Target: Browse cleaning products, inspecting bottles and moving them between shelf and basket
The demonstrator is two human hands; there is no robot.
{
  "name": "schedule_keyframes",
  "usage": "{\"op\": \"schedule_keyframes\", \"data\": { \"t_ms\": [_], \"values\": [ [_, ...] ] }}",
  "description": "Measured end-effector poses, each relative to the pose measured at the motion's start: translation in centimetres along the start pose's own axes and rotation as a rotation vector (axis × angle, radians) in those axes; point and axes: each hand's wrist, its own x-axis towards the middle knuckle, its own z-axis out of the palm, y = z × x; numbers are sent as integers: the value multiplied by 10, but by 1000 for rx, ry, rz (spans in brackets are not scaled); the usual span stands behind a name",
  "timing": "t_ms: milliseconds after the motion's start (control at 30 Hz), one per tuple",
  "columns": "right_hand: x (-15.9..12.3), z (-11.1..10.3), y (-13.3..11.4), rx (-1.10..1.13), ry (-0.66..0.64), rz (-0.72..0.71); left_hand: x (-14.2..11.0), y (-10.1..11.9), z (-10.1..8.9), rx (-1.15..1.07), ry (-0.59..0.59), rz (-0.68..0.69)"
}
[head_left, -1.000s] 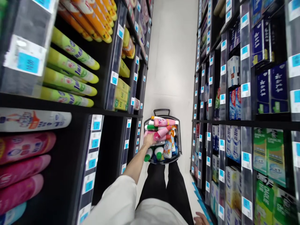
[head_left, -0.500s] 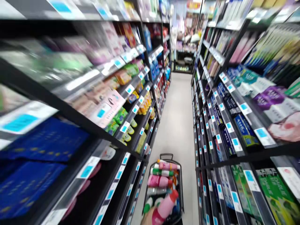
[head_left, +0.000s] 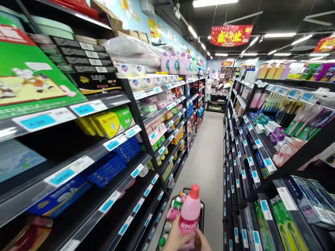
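A pink bottle (head_left: 190,209) with a red cap stands upright at the bottom centre of the head view, above a black basket (head_left: 202,212). Wrapped round its lower left side is my left hand (head_left: 176,237), closed, with fingers across the front. Against the bottle's lower right side lies my right hand (head_left: 204,241), with its fingers mostly hidden behind the bottle and the lower frame edge. In the basket lie several bottles, among them another pink bottle (head_left: 172,213) and a white one with a green cap (head_left: 177,205).
Tall shelves of packaged goods line both sides: soap and boxes on the left shelf (head_left: 162,115), toothpaste and toothbrushes on the right shelf (head_left: 258,144). A pale floor aisle (head_left: 206,153) runs between them to a display at the far end. Red banners (head_left: 231,35) hang overhead.
The view has tilted up, bringing the ceiling and banners in. The pink bottle has gone from tilted over the basket to upright and closer. My right hand has appeared beside it.
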Motion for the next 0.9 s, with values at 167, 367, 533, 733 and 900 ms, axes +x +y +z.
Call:
{"op": "schedule_keyframes", "data": {
  "t_ms": [167, 367, 533, 733, 900],
  "values": [
    [-8, 16, -55, 112, 104, -269, -7, 58, 12, -58, -79, 119],
    [-33, -16, -82, 25, 197, -256, -26, 89, 21, -65, -226, 159],
    [-39, -27, -88, 18, 346, -323, -39, 88, 33, -53, -319, 228],
    [-36, -27, -95, 35, 441, -315, -44, 81, 33, -59, -361, 264],
    [-39, -21, -99, 14, 396, -358, -46, 79, 30, -221, -371, 251]
  ]
}}
